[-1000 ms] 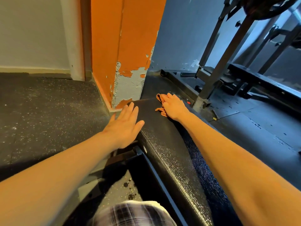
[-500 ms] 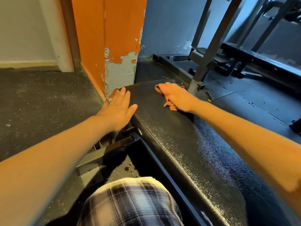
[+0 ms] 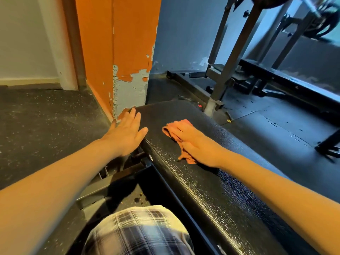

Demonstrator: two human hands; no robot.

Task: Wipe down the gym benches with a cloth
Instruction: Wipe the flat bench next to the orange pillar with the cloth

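Orange cloth (image 3: 170, 131) under the flat, straight-fingered right grip (image 3: 197, 144), on the black bench (image 3: 204, 183).

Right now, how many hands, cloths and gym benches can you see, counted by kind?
Bare hands: 2, left hand and right hand
Cloths: 1, orange-pink wiping cloth under the right hand
Black padded gym benches: 2, near bench and far bench
Total: 5
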